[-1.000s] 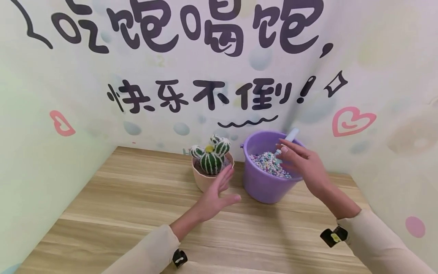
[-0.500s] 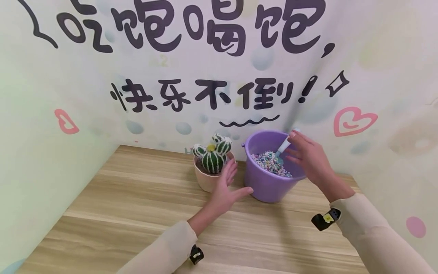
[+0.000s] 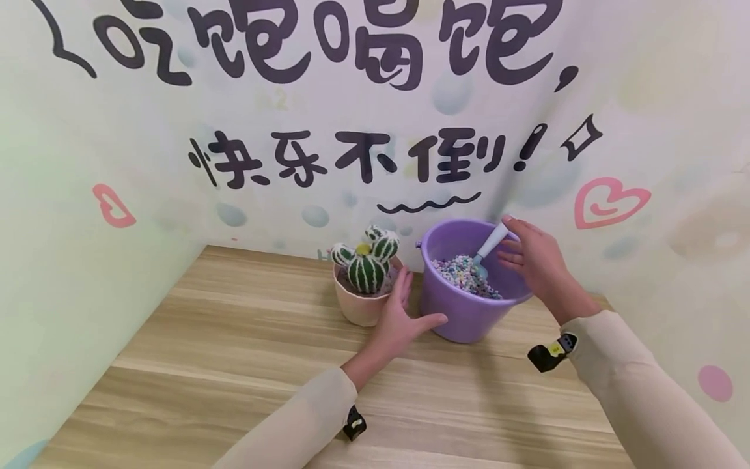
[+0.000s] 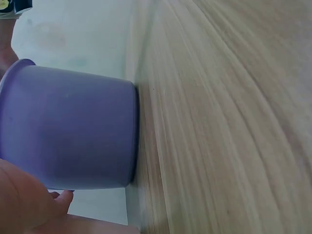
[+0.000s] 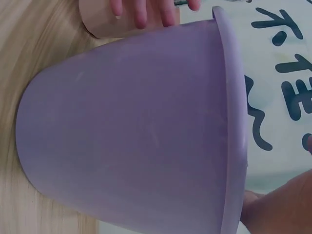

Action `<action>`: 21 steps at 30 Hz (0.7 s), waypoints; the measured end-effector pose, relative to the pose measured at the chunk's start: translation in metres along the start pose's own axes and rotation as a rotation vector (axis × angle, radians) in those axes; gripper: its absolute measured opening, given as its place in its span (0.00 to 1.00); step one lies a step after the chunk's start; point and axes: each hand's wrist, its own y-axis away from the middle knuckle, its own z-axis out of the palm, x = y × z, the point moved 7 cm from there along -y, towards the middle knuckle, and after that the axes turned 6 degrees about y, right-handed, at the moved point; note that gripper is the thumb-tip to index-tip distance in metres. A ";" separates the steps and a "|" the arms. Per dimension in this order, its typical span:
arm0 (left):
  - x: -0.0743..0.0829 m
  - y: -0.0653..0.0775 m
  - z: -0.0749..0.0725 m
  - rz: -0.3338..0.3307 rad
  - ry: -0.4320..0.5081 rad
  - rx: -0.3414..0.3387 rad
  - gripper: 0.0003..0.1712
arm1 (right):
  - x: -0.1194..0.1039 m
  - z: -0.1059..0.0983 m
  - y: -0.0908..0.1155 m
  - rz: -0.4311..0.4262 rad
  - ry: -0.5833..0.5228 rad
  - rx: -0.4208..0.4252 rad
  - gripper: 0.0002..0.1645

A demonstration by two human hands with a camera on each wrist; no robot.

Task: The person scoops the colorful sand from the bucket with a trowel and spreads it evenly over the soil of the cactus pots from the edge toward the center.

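A purple bucket [image 3: 459, 319] stands upright on the table, holding pastel beads [image 3: 457, 273]. In it leans a scoop [image 3: 489, 243] with a pale blue handle. My left hand [image 3: 398, 326] is spread at the bucket's left side, thumb along its front and fingers between it and the plant pot. Those fingers [image 5: 140, 12] also show beyond the bucket in the right wrist view. My right hand [image 3: 540, 264] is at the bucket's right rim, fingers extended, a fingertip overlapping the end of the scoop handle. In the left wrist view, part of my left hand [image 4: 22, 197] lies close against the bucket [image 4: 73, 126].
A potted cactus [image 3: 366, 272] in a pink pot [image 3: 353, 307] stands just left of the bucket. The wood-grain table [image 3: 222, 371] ends at a printed wall [image 3: 281, 218] close behind both. Side walls rise at left and right.
My left hand has moved right, from in front of the cactus pot to the bucket's side. My right hand has shifted right from over the beads to the rim.
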 end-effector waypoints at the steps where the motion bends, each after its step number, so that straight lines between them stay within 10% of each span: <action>1: 0.000 -0.001 0.001 -0.005 0.002 0.003 0.66 | 0.000 0.000 -0.002 0.009 0.009 0.008 0.59; 21: -0.015 -0.017 0.009 -0.089 -0.165 0.074 0.74 | 0.013 0.001 -0.035 0.129 0.000 0.045 0.63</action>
